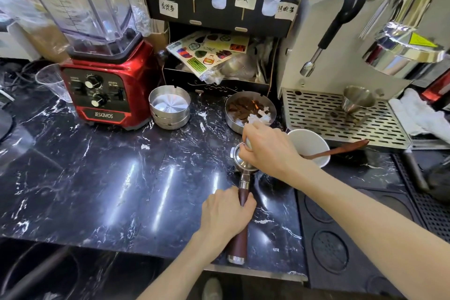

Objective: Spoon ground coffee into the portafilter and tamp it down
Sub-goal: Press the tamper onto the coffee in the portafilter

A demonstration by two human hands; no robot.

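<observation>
The portafilter lies on the black marble counter, its steel basket away from me and its brown wooden handle pointing toward the counter's front edge. My left hand grips that handle near the neck. My right hand is closed over a metal tamper that sits in the basket; the hand hides most of the tamper and the coffee inside. A white paper cup with a wooden spoon resting in it stands just right of the basket.
A steel bowl of brown bits stands behind the basket, stacked steel dishes left of it. The red blender is at the back left, the espresso machine's drip tray with a small steel cup at the right. A black mat lies front right.
</observation>
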